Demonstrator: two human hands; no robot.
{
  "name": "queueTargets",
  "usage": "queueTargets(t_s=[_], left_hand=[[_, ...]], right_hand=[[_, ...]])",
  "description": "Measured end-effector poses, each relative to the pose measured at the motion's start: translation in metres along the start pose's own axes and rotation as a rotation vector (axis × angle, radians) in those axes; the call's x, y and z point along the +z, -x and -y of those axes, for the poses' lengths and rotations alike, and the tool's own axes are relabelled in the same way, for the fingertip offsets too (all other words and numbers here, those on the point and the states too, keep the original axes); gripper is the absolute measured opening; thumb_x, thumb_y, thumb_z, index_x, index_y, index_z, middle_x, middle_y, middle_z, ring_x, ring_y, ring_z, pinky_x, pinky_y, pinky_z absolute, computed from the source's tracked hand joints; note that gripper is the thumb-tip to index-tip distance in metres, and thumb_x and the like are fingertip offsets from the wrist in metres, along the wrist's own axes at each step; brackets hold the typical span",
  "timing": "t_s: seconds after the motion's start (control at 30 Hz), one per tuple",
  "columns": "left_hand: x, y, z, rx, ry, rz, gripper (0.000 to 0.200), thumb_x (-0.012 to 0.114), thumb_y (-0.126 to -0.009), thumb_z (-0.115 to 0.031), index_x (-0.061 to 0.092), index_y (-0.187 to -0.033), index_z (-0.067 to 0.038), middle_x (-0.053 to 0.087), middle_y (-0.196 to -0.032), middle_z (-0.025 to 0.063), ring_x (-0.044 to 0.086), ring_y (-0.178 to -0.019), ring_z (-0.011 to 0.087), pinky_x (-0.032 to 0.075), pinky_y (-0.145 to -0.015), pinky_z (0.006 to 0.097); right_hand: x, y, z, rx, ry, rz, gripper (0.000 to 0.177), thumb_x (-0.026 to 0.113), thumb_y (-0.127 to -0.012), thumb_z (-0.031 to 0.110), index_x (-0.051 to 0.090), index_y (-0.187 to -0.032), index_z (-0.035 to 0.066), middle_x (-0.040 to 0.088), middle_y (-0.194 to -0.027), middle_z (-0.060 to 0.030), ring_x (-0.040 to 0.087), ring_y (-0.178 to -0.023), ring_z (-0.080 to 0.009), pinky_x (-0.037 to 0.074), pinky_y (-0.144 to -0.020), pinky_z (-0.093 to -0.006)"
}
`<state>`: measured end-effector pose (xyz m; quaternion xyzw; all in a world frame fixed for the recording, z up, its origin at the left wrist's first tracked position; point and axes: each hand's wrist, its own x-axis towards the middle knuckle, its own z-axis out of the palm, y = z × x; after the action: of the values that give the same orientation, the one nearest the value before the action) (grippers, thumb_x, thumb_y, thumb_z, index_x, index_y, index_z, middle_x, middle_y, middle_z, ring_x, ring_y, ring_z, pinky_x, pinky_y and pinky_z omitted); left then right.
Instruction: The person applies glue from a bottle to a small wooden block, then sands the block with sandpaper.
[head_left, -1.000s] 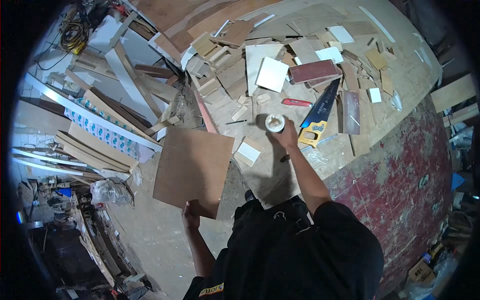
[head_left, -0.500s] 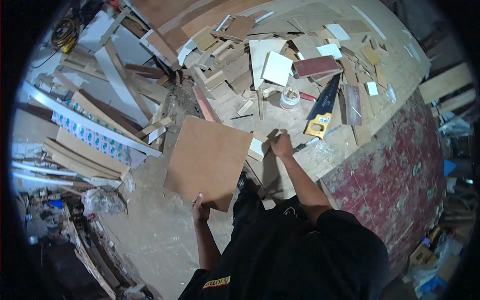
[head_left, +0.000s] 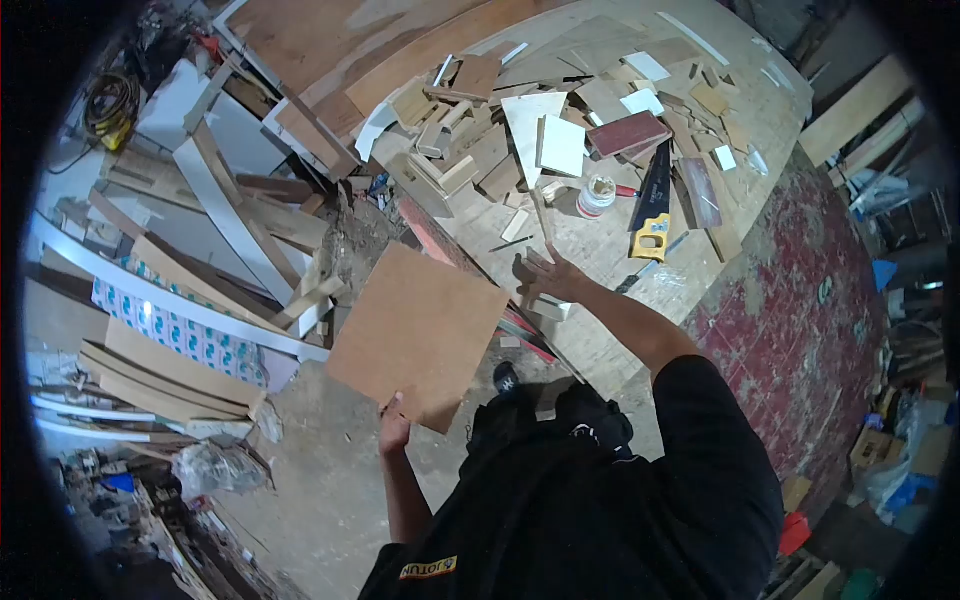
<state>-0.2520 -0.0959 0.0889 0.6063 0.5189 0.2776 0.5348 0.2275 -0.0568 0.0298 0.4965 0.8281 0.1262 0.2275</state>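
Your left hand (head_left: 393,432) gripped the board (head_left: 420,335) by its lower corner, held off the table (head_left: 590,255) edge; right hand (head_left: 548,272) fingers spread wide, empty, nr the pot (head_left: 597,196); board not on table yet.

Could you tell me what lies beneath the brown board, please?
Dusty floor shows around the brown board, held by the left hand; its right corner overlaps the table edge. Whatever lies directly below is covered.
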Motion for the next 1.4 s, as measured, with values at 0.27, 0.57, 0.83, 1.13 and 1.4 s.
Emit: queueTargets(t_s=[0.27,0.57,0.83,1.13,1.4], left_hand=[[-0.016,0.003,0.032,-0.266,0.653,0.025,0.031,0.053,-0.093,-0.021,0.056,-0.115,0.000,0.062,-0.112,0.0116,0.059,-0.106,0.0238,0.046,-0.092,0.0396],[0.023,-0.035,0.059,-0.032,0.070,0.310,0.032,0.056,-0.089,-0.017,0.058,-0.113,0.004,0.065,-0.106,0.0107,0.060,-0.103,0.0210,0.045,-0.089,0.0338],[0.106,-0.051,-0.013,-0.333,0.278,0.377,0.033,0.057,-0.086,-0.012,0.060,-0.114,0.003,0.065,-0.109,0.0095,0.060,-0.103,0.0194,0.044,-0.091,0.0321],[0.147,-0.046,-0.065,-0.557,0.367,0.279,0.034,0.063,-0.081,-0.009,0.061,-0.114,0.000,0.066,-0.109,0.0067,0.061,-0.100,0.0183,0.047,-0.087,0.0307],[0.146,-0.012,-0.074,-0.554,0.422,0.104,0.021,0.066,-0.081,-0.008,0.067,-0.102,-0.007,0.067,-0.096,0.0012,0.062,-0.088,0.0126,0.050,-0.076,0.0299]], right_hand=[[-0.053,0.054,-0.007,0.166,-0.420,0.274,0.088,0.077,-0.062,0.044,0.040,-0.136,0.012,0.013,-0.152,-0.0226,0.014,-0.141,-0.0396,0.013,-0.108,-0.0651],[-0.018,0.168,-0.077,1.009,-0.704,0.381,0.114,0.080,-0.054,0.052,0.028,-0.141,0.000,0.012,-0.150,-0.0293,0.010,-0.139,-0.0457,0.018,-0.105,-0.0671],[0.075,0.161,-0.222,1.302,-0.830,0.385,0.114,0.080,-0.055,0.052,0.025,-0.143,0.004,0.012,-0.151,-0.0251,0.011,-0.140,-0.0438,0.016,-0.107,-0.0646],[0.113,0.120,-0.262,1.172,-0.689,0.262,0.106,0.081,-0.057,0.047,0.030,-0.141,0.009,0.018,-0.150,-0.0240,0.015,-0.139,-0.0422,0.015,-0.104,-0.0675],[0.076,0.190,-0.112,0.840,-0.929,-0.106,0.056,0.068,-0.070,0.019,0.049,-0.121,0.004,0.053,-0.113,-0.0224,0.056,-0.095,-0.0351,0.044,-0.081,-0.0468]])
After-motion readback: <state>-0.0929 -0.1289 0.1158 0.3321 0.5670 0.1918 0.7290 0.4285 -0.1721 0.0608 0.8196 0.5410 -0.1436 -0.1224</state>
